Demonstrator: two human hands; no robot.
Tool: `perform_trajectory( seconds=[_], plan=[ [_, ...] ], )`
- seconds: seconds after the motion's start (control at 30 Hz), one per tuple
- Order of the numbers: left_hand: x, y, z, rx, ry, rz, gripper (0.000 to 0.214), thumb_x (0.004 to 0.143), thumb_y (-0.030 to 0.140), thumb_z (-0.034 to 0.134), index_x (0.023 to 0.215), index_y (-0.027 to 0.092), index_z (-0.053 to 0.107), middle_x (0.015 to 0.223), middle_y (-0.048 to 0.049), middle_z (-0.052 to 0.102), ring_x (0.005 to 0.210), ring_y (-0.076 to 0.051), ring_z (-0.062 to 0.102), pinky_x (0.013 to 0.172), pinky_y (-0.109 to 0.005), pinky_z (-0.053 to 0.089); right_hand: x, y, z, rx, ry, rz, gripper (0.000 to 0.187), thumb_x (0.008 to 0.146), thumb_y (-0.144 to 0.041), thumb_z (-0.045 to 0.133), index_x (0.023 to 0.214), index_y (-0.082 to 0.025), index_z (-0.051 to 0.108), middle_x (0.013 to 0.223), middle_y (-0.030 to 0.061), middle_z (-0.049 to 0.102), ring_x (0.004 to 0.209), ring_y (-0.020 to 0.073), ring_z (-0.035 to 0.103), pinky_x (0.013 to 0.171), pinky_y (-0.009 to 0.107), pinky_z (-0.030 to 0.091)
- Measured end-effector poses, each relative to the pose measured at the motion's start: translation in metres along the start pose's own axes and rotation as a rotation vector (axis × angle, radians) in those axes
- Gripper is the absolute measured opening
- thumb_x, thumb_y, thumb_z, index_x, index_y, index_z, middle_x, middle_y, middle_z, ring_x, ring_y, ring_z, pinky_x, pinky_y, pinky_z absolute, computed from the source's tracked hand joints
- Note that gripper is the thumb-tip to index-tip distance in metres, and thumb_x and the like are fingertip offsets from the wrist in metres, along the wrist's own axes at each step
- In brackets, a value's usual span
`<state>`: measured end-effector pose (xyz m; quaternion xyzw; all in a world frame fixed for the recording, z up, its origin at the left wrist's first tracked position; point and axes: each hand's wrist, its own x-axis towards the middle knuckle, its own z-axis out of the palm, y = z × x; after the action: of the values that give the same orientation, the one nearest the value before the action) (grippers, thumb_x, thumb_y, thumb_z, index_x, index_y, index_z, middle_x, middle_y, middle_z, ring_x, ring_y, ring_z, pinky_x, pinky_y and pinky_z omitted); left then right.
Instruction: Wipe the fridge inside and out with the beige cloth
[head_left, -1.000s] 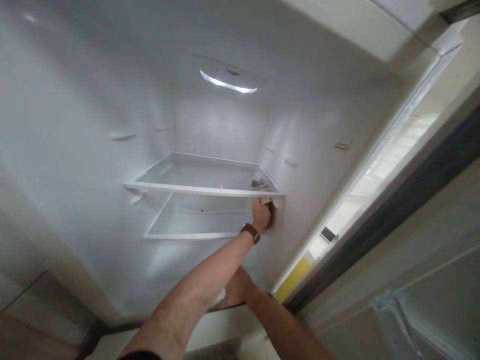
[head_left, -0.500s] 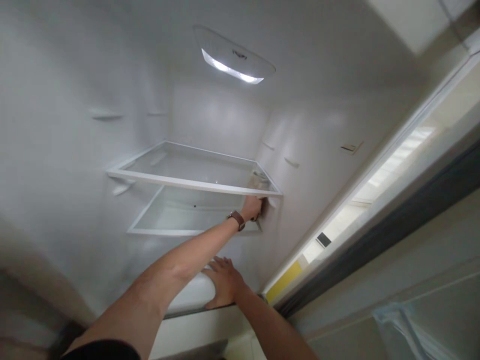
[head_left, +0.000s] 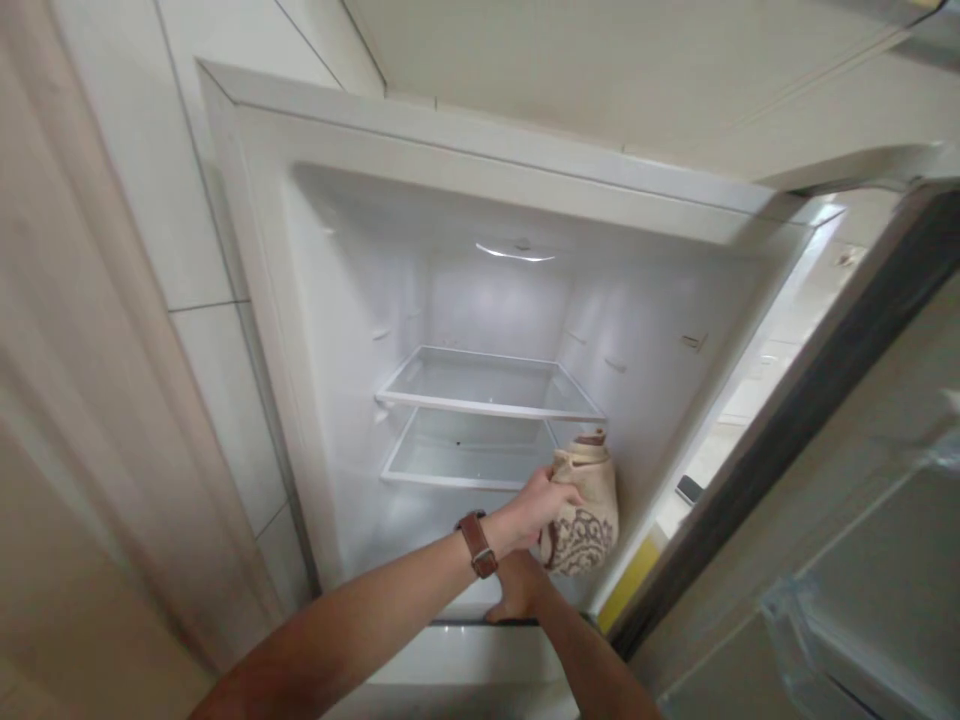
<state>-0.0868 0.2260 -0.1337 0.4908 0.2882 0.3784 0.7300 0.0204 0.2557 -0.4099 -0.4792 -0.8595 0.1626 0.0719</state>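
Observation:
I look into an open white fridge. My left hand point(head_left: 536, 510), with a brown watch on its wrist, is closed on a bunched beige cloth with a brown pattern point(head_left: 585, 520). It holds the cloth against the fridge's right inner wall, just below the upper glass shelf point(head_left: 480, 405). My right hand point(head_left: 514, 600) lies under the left wrist, flat on the front ledge at the bottom of the compartment, and its fingers are partly hidden.
A second glass shelf point(head_left: 450, 478) sits under the first. The fridge light point(head_left: 517, 250) glows in the ceiling. The open door point(head_left: 825, 400) stands at the right, with a yellow sticker point(head_left: 630, 580) on the frame. A tiled wall point(head_left: 187, 250) borders the left.
My head has pulled back, so the whole fridge opening shows. My left hand has come down and forward from the upper shelf's right corner, with the cloth now plainly visible.

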Motion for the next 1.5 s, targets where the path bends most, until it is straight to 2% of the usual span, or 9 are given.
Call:
perform_trajectory(
  seconds=[0.13, 0.33, 0.4, 0.5, 0.63, 0.9, 1.17, 1.33, 1.5],
  plan=[
    [-0.045, 0.085, -0.034, -0.021, 0.012, 0.012, 0.042, 0.064, 0.024, 0.072, 0.104, 0.012, 0.074, 0.084, -0.0088, 0.077, 0.075, -0.025, 0.075, 0.07, -0.034, 0.063, 0.007, 0.004, -0.001, -0.028, -0.053, 0.024, 0.125, 0.057, -0.065, 0.09, 0.168, -0.034, 0.039, 0.179, 0.0104, 0.03, 0.162, 0.0466, 0.025, 0.131, 0.063, 0.018],
    [-0.065, 0.189, -0.079, 0.747, 0.5, 0.863, 0.059, 0.075, 0.011, 0.065, 0.133, 0.019, 0.072, 0.124, -0.0055, 0.078, 0.12, -0.028, 0.072, 0.111, -0.043, 0.057, 0.012, 0.004, -0.001, -0.015, -0.083, 0.03, 0.127, 0.056, -0.066, 0.089, 0.168, -0.036, 0.039, 0.18, 0.0102, 0.026, 0.165, 0.0462, 0.018, 0.131, 0.068, 0.006],
    [-0.056, 0.205, -0.091, 1.137, 0.626, 0.96, 0.072, 0.08, 0.003, 0.06, 0.148, 0.025, 0.065, 0.137, -0.0053, 0.073, 0.13, -0.029, 0.067, 0.117, -0.043, 0.052, 0.012, 0.004, -0.002, -0.009, -0.093, 0.027, 0.126, 0.056, -0.066, 0.088, 0.168, -0.036, 0.038, 0.18, 0.01, 0.025, 0.165, 0.0459, 0.017, 0.131, 0.067, 0.006],
    [-0.032, 0.206, -0.105, 1.548, 0.654, 0.812, 0.078, 0.084, -0.003, 0.059, 0.157, 0.027, 0.059, 0.142, -0.0104, 0.069, 0.132, -0.031, 0.066, 0.117, -0.043, 0.052, 0.011, 0.004, -0.002, -0.005, -0.08, 0.016, 0.124, 0.058, -0.066, 0.087, 0.168, -0.036, 0.038, 0.18, 0.0088, 0.026, 0.166, 0.0446, 0.017, 0.132, 0.066, 0.007],
    [-0.005, 0.182, -0.117, 1.669, 0.356, 0.649, 0.083, 0.082, 0.001, 0.067, 0.161, 0.024, 0.054, 0.149, -0.0123, 0.065, 0.132, -0.032, 0.067, 0.113, -0.041, 0.053, 0.012, 0.006, 0.001, -0.019, -0.04, 0.012, 0.124, 0.056, -0.064, 0.088, 0.167, -0.038, 0.039, 0.179, 0.007, 0.028, 0.165, 0.0435, 0.019, 0.133, 0.063, 0.009],
    [-0.006, 0.149, -0.108, 1.8, 0.093, 0.809, 0.099, 0.08, -0.007, 0.05, 0.169, 0.036, 0.04, 0.175, -0.0019, 0.037, 0.138, -0.025, 0.063, 0.111, -0.034, 0.054, 0.012, 0.005, 0.001, -0.017, -0.047, 0.014, 0.124, 0.056, -0.062, 0.088, 0.168, -0.037, 0.039, 0.179, 0.0072, 0.028, 0.166, 0.0432, 0.019, 0.133, 0.062, 0.008],
    [-0.019, 0.151, -0.127, 1.898, 0.279, 0.621, 0.073, 0.087, -0.001, 0.06, 0.156, 0.024, 0.061, 0.147, -0.0129, 0.068, 0.133, -0.033, 0.066, 0.117, -0.048, 0.05, 0.013, 0.005, 0.001, -0.021, -0.079, 0.032, 0.126, 0.056, -0.068, 0.087, 0.168, -0.036, 0.039, 0.18, 0.0086, 0.026, 0.165, 0.0451, 0.017, 0.133, 0.066, 0.008],
    [-0.014, 0.163, -0.159, 1.882, 0.18, 0.523, 0.076, 0.089, -0.005, 0.056, 0.155, 0.032, 0.062, 0.16, -0.0073, 0.058, 0.149, -0.029, 0.054, 0.127, -0.048, 0.04, 0.012, 0.003, 0.0, -0.028, -0.049, 0.026, 0.124, 0.055, -0.065, 0.089, 0.167, -0.036, 0.042, 0.179, 0.0088, 0.029, 0.165, 0.0451, 0.019, 0.133, 0.064, 0.008],
    [-0.004, 0.163, -0.149, 1.835, 0.165, 0.602, 0.067, 0.093, -0.003, 0.049, 0.148, 0.029, 0.07, 0.146, -0.0086, 0.069, 0.137, -0.025, 0.063, 0.122, -0.039, 0.046, 0.013, 0.005, 0.001, -0.015, -0.069, 0.028, 0.126, 0.056, -0.065, 0.088, 0.168, -0.036, 0.039, 0.18, 0.0097, 0.027, 0.166, 0.0453, 0.017, 0.132, 0.066, 0.008]
  ],
)
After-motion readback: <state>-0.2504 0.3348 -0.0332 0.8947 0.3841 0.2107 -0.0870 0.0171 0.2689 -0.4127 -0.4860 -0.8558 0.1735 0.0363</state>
